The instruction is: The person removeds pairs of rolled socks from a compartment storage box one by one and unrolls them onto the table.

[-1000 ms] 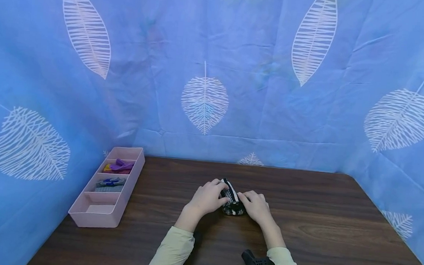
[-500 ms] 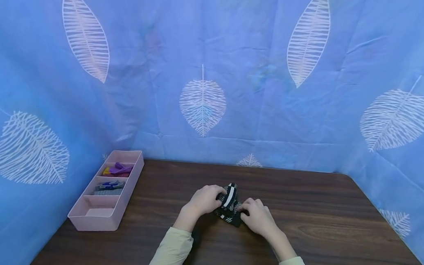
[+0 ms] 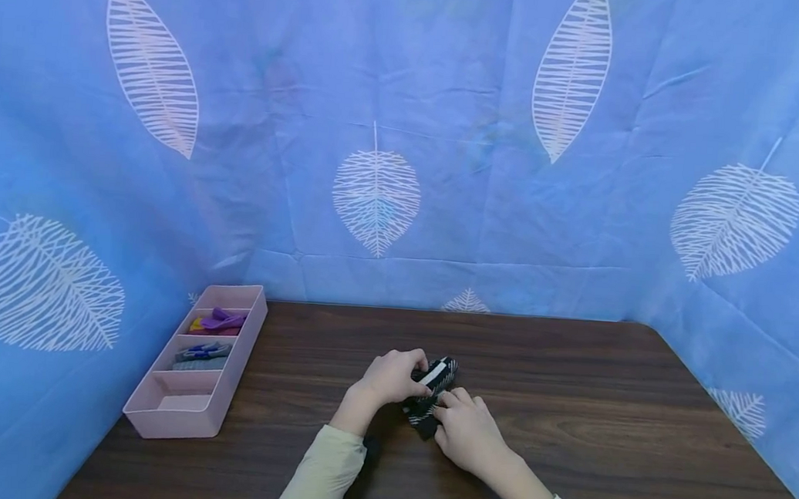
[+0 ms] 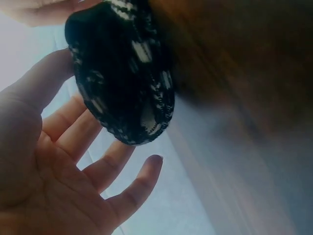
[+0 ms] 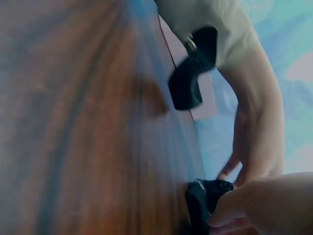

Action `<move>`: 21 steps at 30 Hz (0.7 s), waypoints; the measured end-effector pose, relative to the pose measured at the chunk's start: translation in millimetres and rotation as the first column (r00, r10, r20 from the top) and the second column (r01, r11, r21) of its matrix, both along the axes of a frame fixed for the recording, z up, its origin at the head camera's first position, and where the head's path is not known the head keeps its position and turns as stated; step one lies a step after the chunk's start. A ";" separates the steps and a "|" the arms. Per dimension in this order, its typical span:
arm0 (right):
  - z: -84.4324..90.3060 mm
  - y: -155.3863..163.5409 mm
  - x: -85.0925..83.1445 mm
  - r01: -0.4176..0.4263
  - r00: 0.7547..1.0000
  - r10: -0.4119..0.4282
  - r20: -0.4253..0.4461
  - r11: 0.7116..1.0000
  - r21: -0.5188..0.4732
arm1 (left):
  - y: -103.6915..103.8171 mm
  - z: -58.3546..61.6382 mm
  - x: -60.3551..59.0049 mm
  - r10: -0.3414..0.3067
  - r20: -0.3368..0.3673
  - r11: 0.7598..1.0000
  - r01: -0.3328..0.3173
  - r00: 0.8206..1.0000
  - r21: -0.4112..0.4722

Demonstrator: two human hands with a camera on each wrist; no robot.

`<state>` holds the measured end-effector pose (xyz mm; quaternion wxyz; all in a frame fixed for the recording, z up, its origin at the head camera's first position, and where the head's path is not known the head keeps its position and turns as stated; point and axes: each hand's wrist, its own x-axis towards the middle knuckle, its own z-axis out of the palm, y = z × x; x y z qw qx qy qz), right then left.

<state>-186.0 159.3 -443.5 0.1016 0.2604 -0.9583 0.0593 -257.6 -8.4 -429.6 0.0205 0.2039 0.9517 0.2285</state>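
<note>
- Left hand: thumb and fingers clamped on black-and-white cloth, between both hands (contact with table unclear).
- Right hand: fingers curled, pinching its near side.
- Pink tray: purple item, blue item, separate compartments.

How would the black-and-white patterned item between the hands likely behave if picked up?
The patterned item looks like folded fabric, so it is probably soft and may flop open. Its knit-like surface should not slip easily, and its bunched shape makes rolling unlikely.

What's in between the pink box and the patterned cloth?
The head view shows bare brown table beside the pink box, then the left hand, holding the patterned cloth.
</note>
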 end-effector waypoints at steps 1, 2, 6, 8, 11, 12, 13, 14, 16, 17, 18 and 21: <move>0.8 -0.1 2.0 -0.010 1.000 0.010 -0.004 1.000 0.009 | -0.2 0.4 -1.4 -0.010 0.008 1.000 0.010 1.000 0.002; 1.7 0.2 3.5 -0.023 1.000 0.023 -0.007 1.000 0.018 | -0.5 0.8 -3.1 -0.019 0.016 1.000 0.019 1.000 0.005; 3.8 5.0 5.0 -0.106 0.994 0.107 -0.009 0.993 0.040 | -1.5 2.8 -10.0 -0.049 0.053 0.999 0.050 0.997 -0.015; 3.2 8.5 3.0 -0.149 0.989 0.149 0.008 0.988 0.043 | -1.2 3.6 -13.4 -0.068 0.064 0.997 0.071 0.996 -0.035; 2.5 13.0 -1.4 -0.192 0.980 0.189 0.065 0.980 0.046 | -0.4 4.9 -18.8 -0.098 0.085 0.994 0.103 0.991 -0.049; 2.3 14.0 -2.8 -0.202 0.977 0.198 0.083 0.978 0.049 | 0.0 5.6 -20.1 -0.107 0.092 0.992 0.112 0.990 -0.050; 2.0 14.8 -3.8 -0.209 0.974 0.203 0.099 0.977 0.051 | 0.5 5.9 -21.2 -0.115 0.096 0.992 0.120 0.989 -0.049; 2.0 15.3 -4.4 -0.215 0.971 0.209 0.113 0.975 0.053 | 0.9 5.3 -22.2 -0.120 0.101 0.991 0.125 0.988 -0.049; 1.3 15.7 -4.9 -0.230 0.968 0.221 0.121 0.971 0.060 | 1.8 4.8 -22.5 -0.127 0.103 0.990 0.132 0.987 -0.044; 0.7 15.5 -5.1 -0.235 0.967 0.226 0.121 0.970 0.063 | 2.2 4.2 -22.2 -0.127 0.102 0.990 0.132 0.987 -0.043; 0.4 15.1 -5.0 -0.238 0.966 0.230 0.119 0.969 0.065 | 2.4 3.7 -21.5 -0.128 0.100 0.990 0.133 0.987 -0.041; -0.7 13.6 -4.3 -0.240 0.966 0.231 0.115 0.969 0.065 | 2.6 2.4 -18.4 -0.137 0.087 0.988 0.142 0.987 -0.054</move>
